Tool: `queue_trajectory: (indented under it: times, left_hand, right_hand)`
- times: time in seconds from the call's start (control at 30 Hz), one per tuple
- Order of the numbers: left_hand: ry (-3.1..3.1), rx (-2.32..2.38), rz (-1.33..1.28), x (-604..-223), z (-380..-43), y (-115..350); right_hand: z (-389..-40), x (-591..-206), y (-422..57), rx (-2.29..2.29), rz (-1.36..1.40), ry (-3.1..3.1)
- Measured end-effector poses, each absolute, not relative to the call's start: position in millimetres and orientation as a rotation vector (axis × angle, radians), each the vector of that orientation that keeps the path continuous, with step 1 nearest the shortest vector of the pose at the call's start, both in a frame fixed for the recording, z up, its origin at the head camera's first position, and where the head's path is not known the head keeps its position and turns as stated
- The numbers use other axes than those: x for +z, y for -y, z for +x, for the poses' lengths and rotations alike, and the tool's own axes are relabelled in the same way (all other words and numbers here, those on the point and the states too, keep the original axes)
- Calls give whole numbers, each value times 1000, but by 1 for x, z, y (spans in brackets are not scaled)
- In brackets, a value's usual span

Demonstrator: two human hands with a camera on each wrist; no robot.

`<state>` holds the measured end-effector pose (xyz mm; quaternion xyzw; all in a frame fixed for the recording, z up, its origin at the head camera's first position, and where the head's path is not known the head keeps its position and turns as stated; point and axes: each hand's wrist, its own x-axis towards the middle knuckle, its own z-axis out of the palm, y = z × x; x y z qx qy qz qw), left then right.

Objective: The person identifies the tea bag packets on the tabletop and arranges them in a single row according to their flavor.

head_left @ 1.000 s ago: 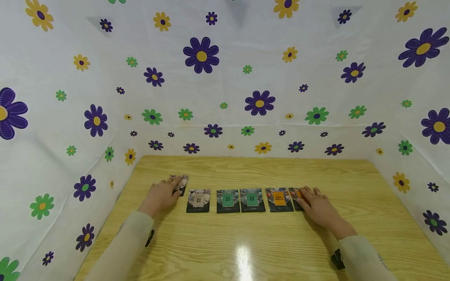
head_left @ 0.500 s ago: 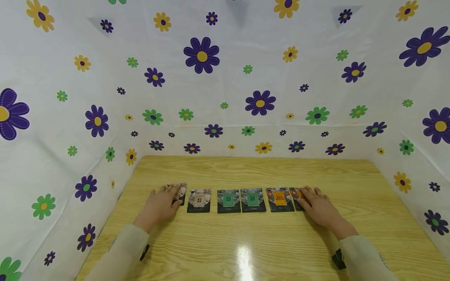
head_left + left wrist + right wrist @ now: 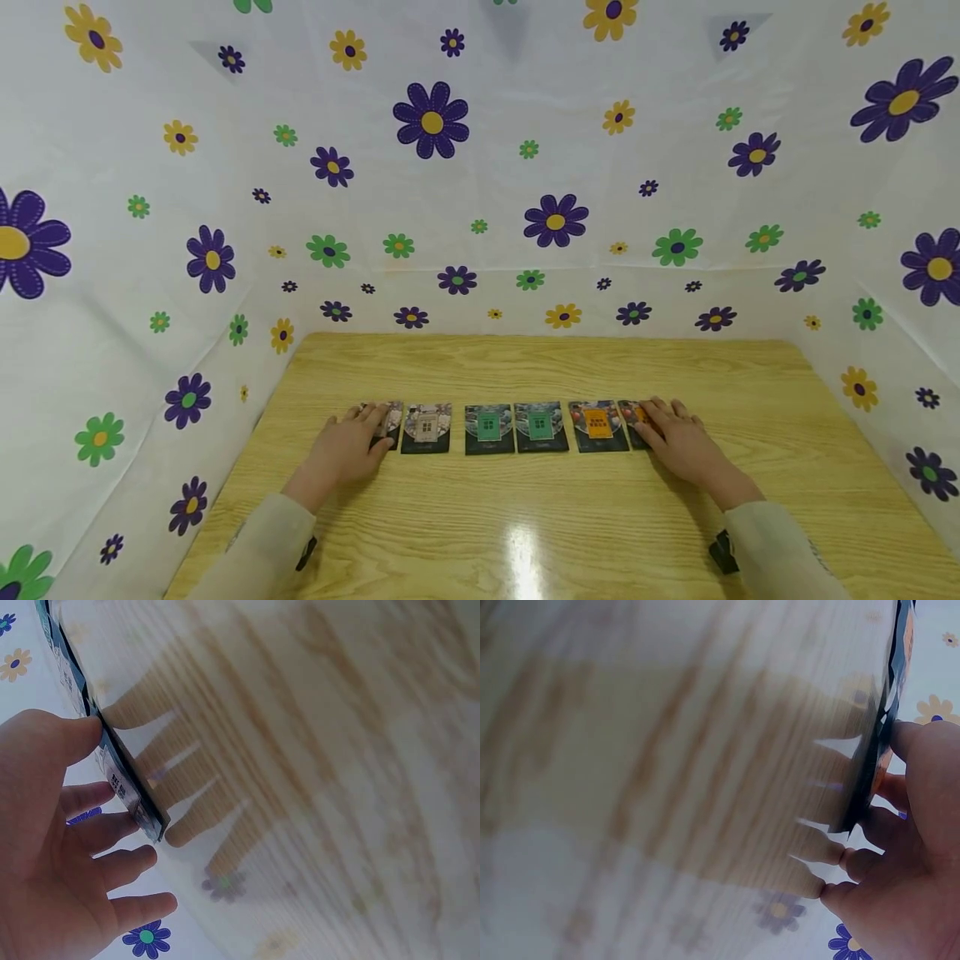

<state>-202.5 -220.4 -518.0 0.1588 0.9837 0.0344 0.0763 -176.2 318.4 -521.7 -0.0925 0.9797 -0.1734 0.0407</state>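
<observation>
Flat packets lie in a row on the wooden table. My left hand rests on the leftmost beige-labelled packet, covering its left part. In the left wrist view its spread fingers and thumb touch that packet lying flat. Just right of it is another beige-labelled packet, close alongside. At the row's right end my right hand rests on an orange-labelled packet, mostly hidden under the fingers. The right wrist view shows thumb and fingertips against this packet.
Two green-labelled packets lie side by side mid-row. An orange-labelled packet lies left of the one under my right hand. White flowered cloth walls the table at the back and both sides.
My left hand has slid the leftmost packet toward me, then slightly right, bringing it level with the row and close to its neighbour. The right hand has stayed in place.
</observation>
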Motion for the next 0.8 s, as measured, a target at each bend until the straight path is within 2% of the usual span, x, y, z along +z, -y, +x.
queue_trajectory:
  times: [0.53,0.8]
  left_hand:
    - [-2964,162,477,-514,-196,223]
    - [-3034,203,551,-506,-208,220]
  right_hand:
    - [-176,-518,-314,-534,-286,-2989]
    - [-178,-513,-315,-523,-328,-3034]
